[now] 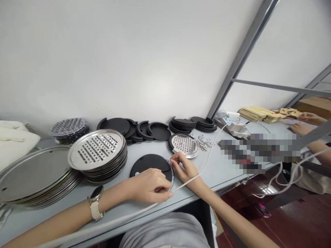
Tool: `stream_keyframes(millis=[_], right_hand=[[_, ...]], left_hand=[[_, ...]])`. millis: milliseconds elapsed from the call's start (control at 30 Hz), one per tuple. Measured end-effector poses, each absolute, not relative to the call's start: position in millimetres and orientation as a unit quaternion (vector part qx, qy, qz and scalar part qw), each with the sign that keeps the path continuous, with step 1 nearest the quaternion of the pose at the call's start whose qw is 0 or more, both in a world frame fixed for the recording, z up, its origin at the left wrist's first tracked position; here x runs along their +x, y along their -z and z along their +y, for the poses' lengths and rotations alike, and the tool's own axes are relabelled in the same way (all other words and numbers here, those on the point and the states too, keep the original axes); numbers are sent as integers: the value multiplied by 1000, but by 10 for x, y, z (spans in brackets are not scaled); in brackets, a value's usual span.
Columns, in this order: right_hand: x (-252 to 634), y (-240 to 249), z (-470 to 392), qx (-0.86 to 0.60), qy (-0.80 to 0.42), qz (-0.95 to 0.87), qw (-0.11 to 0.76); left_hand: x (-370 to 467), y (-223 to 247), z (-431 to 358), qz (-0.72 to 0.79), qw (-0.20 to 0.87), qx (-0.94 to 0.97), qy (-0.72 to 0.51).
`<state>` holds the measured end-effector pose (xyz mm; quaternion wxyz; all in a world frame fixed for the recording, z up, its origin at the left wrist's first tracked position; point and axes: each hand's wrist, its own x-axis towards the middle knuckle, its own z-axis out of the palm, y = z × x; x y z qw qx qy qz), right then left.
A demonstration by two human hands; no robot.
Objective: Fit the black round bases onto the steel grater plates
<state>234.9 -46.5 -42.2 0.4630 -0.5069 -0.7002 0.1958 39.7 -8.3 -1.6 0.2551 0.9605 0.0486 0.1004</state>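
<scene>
A round black disc with a shiny right rim lies on the grey table in front of me. My left hand rests over its near edge, fingers curled and thumb stretched to the right; what is under the fingers is hidden. At the disc's right rim, my right hand has thumb and forefinger pinched together, on something too small to make out. A white cable runs across my right wrist and past my left thumb. Behind my right hand sits a perforated metal grater disc in a black holder.
Stacks of slotted metal discs and plain metal discs stand at left. Black round holders line the wall. Small metal clips lie loose at right. Farther right are a grey metal post, wooden pieces and another person's hands.
</scene>
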Motion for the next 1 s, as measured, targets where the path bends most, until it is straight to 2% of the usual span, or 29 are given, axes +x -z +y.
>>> stream_keyframes(millis=[300, 633, 1000], right_hand=[[2366, 433, -440, -480, -176, -717, 474], [2355, 452, -424, -511, -159, -713, 453], [2339, 428, -461, -502, -226, -718, 426]], left_hand=[[388, 21, -87, 47, 255, 960, -104], [388, 13, -84, 47, 251, 961, -104], [390, 22, -85, 52, 251, 961, -103]])
